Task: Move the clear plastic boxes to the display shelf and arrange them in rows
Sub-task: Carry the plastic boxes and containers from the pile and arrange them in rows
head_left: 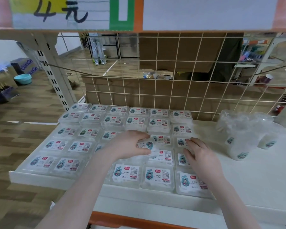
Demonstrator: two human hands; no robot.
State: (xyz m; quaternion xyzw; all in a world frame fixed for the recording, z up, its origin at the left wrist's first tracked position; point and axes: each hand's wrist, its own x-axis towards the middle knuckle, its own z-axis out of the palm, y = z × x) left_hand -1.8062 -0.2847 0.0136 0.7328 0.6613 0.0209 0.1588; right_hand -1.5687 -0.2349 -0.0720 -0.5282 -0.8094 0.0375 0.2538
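Filling the white display shelf (248, 182) from its left edge, the clear plastic boxes (76, 147) lie flat in rows. Your left hand (130, 144) grips one tilted box (147, 144) above the middle rows, fingers curled round it. Your right hand (201, 155) rests on the rightmost column, fingers straight and spread. A bundle of clear cups (243, 134) stands right.

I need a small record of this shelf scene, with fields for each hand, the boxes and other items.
left hand: grips one clear box, tilted above the rows
right hand: fingers rest flat on boxes in the right column
boxes: labelled, in rows on the white shelf
other items: clear plastic cups at right
backing: wire grid
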